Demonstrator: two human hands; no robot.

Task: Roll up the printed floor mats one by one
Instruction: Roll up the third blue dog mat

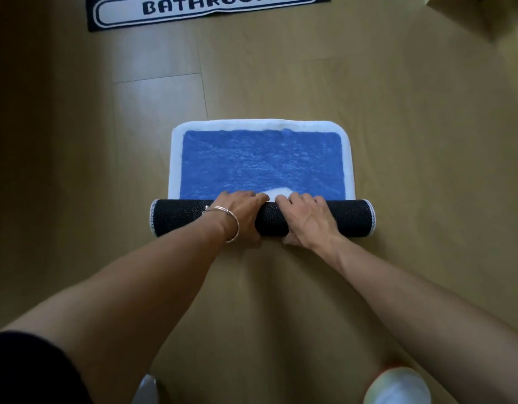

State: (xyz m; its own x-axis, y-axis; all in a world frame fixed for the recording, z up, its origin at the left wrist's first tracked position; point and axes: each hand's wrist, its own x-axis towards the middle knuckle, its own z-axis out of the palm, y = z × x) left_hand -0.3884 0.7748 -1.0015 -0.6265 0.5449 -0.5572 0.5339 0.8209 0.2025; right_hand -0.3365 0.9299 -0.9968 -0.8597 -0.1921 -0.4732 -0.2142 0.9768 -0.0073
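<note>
**Fig.** I am gripping the half-rolled blue mat (260,164) on the wooden floor (397,112).

My left hand (240,211) and right hand (307,220) are curling over the roll's middle, side by side. Its black backing is showing fine dots and a white stitched edge. Fluffy blue pile, white-bordered, is lying flat beyond. Farther off, a dark mat (205,10) is reading "BATHROOM".

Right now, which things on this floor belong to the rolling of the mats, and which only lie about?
Belong to the job:
- blue mat, partly rolled, gripped by the left hand and the right hand
- BATHROOM mat, flat, not yet rolled

Only lying about:
- what looks like a cardboard box, far right
- bracelet on the left wrist
</note>
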